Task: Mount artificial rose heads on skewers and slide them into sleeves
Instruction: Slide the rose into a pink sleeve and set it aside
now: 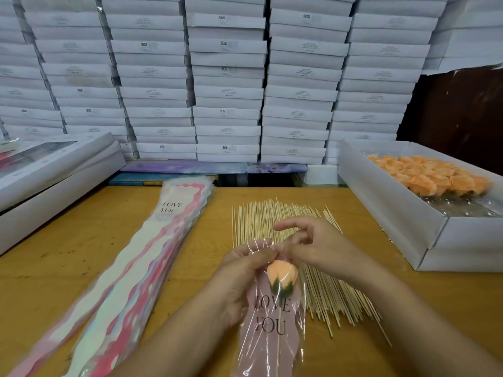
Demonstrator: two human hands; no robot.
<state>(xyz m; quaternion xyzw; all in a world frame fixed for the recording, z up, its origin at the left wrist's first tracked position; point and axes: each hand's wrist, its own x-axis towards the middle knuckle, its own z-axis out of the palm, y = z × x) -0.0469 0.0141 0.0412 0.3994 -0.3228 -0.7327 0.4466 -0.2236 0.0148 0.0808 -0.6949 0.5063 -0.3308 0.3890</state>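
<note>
From the head camera, the peach rose head (281, 273) sits inside the clear "LOVE YOU" sleeve (272, 319), green calyx toward the person, with its skewer (278, 336) running down from under the calyx through the printed part of the sleeve; the long axis of the whole piece runs roughly straight away from the body, bloom at the far end. The left hand (242, 270) curls round the sleeve's upper left edge beside the bloom, thumb and fingers pinching the film; the right hand (307, 243) pinches the top rim of the film just above the bloom, its index finger lifted free. Both hands meet at the sleeve's far mouth, so the rose lies just below and between them, equally near to either. The loose skewers (285, 221) lie spread on the table (81, 240) beneath and beyond the hands, the stack of empty sleeves (152, 257) to the left, the box of rose heads (394, 213) well off to the right
</note>
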